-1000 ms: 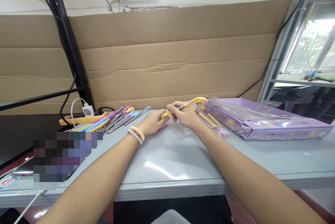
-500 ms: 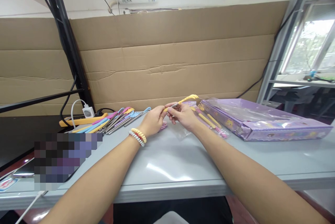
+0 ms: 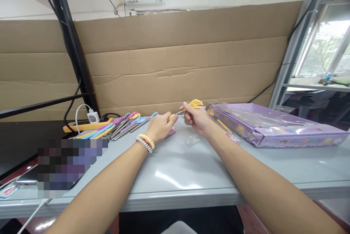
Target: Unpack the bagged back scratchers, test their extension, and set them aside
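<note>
Both hands are closed on one yellow back scratcher [image 3: 196,103] with a metal rod, held above the middle of the table. My left hand [image 3: 162,126], with beaded bracelets on the wrist, grips the yellow handle end. Around the rod just below the claw-shaped head is my right hand [image 3: 195,118], the claw showing beyond its fingers. Left of my left hand lies a pile of back scratchers [image 3: 127,126] in blue, pink, yellow and purple. To the right of my right hand, more yellow back scratchers [image 3: 222,124] lie on the table, partly hidden by my wrist.
A purple box [image 3: 276,126] with clear plastic over it stands on the right. Clear plastic bags [image 3: 191,139] lie near my right hand. At the left are a white charger [image 3: 93,117] with cable and a blurred-out item [image 3: 68,168]. Cardboard [image 3: 177,58] walls the back.
My right hand has turned and shifted slightly right, from the rod near my left hand to just below the claw. More of the metal rod shows between the hands.
</note>
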{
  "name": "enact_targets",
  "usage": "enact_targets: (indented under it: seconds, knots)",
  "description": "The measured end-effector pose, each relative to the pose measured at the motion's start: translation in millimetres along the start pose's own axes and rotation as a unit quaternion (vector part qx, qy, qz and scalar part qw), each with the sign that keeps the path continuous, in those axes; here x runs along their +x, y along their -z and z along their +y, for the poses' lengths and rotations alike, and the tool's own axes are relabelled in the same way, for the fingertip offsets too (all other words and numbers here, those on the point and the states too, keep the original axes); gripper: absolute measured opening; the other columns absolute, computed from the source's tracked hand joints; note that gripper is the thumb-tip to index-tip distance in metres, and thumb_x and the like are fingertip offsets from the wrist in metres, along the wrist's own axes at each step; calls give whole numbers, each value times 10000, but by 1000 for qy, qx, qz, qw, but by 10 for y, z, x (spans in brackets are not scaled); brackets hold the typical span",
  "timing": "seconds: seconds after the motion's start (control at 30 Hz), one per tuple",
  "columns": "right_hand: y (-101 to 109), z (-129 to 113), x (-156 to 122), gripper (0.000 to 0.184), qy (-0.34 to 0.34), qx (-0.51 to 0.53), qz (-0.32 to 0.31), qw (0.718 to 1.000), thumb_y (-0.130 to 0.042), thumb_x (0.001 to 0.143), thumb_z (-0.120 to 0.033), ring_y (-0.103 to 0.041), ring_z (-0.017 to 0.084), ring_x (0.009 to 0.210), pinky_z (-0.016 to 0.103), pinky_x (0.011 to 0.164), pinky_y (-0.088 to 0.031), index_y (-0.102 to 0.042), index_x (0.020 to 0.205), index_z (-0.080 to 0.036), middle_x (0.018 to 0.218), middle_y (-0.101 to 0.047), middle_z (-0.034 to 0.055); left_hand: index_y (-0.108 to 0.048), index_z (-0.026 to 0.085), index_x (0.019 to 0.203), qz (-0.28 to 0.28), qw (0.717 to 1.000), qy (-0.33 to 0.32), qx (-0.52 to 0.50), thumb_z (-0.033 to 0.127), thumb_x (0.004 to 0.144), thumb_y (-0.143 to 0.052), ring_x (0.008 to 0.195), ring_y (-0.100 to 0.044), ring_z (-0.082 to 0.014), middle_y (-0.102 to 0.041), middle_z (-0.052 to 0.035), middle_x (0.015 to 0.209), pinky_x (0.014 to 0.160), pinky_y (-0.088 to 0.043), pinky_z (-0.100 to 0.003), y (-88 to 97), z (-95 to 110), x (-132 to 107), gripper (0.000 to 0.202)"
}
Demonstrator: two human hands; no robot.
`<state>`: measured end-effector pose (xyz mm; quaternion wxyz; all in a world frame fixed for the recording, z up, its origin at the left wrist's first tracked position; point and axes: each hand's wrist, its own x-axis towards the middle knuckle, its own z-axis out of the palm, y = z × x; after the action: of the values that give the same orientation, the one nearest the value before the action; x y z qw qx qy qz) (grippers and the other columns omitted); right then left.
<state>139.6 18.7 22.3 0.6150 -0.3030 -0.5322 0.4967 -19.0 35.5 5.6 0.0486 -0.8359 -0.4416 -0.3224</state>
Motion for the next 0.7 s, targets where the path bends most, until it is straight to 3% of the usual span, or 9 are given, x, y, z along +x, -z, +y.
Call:
enact_targets:
  seconds: [0.13, 0.27, 0.4, 0.5, 0.7]
  knots:
    - [-7, 38, 20, 454, 4, -14, -1, 1000, -653, 622, -578, -312, 43, 324, 190, 335, -208, -590, 747, -146, 413, -431, -68, -562, 217, 836, 16, 999, -33, -31, 417, 908, -267, 699, -560, -166, -630, -21, 770, 606, -358, -268, -28, -38, 17, 363]
    - [-55, 104, 61, 498, 61, -33, 49, 996, -665, 587, -604, -310, 38, 316, 193, 314, -199, -601, 702, -124, 417, -412, -67, -556, 208, 1023, 48, 993, -72, -74, 302, 898, -307, 890, -567, -162, -631, -36, 1002, 752, -394, -263, -40, -28, 40, 294]
    - [-29, 11, 83, 477, 96, -15, 106, 990, -660, 598, -602, -293, 35, 301, 197, 295, -188, -572, 605, -133, 386, -395, -61, -576, 223, 924, 25, 998, -57, -17, 369, 915, -265, 767, -583, -167, -652, -16, 843, 631, -360, -262, 55, -84, 44, 344]
    - [98, -156, 95, 452, 127, 27, 191, 973, -640, 641, -586, -262, 24, 286, 188, 283, -188, -549, 583, -147, 373, -385, -69, -579, 229, 803, 13, 999, -20, 49, 429, 915, -227, 679, -574, -174, -636, -15, 724, 549, -285, -265, 167, -178, 49, 420]
    - [286, -391, 139, 451, 192, 23, 288, 938, -554, 728, -583, -247, 41, 250, 205, 272, -194, -490, 546, -174, 343, -326, -85, -595, 238, 737, 32, 993, -9, 116, 490, 905, -209, 652, -570, -181, -634, -22, 671, 525, -223, -266, 269, -247, 140, 491]
